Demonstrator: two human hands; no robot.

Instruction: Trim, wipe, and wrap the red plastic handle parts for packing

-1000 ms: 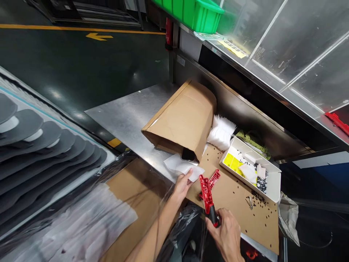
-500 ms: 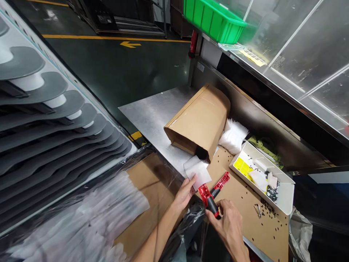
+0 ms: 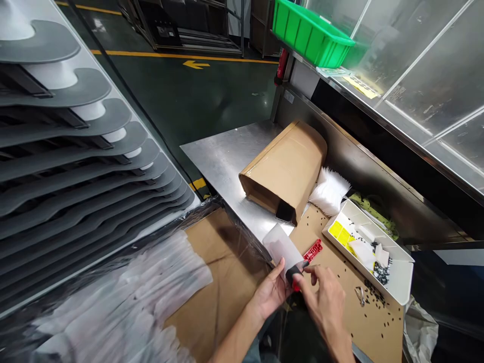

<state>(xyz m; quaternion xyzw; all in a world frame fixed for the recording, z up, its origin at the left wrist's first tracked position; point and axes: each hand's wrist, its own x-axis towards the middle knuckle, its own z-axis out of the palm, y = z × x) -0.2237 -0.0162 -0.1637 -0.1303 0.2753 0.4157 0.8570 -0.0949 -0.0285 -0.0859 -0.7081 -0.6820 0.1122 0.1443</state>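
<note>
1. Behind the work we see a dark green floor (image 3: 227,96); the steel table (image 3: 223,156) carries an open carton (image 3: 285,169) and a brown cardboard sheet (image 3: 374,345).
2. Our left hand (image 3: 269,295) has its grip narrow, thumb over the lower part of a white wrap (image 3: 280,241), pinching it above the near edge of the table.
3. The tool (image 3: 293,275) sits between our two hands; only its black and red end shows, the rest covered by the wrap. Whether it lies inside or merely behind, we cannot tell.
4. Our right hand (image 3: 325,297) has its thumb against that end. We cannot tell whether its grip fully closes there, since the fingers curl out of clear sight.
5. We judge the wrap feather-light, soft and prone to creasing or tearing, so we favour a gentle pinch near its edge.
6. We expect the tool to be stiff and fairly light, perhaps slippery on its red shell; the black portion looks the surer place to take hold.
7. Just beyond our fingers, a second red piece (image 3: 313,249) lies on the cardboard sheet, beside the white box (image 3: 401,280).
</note>
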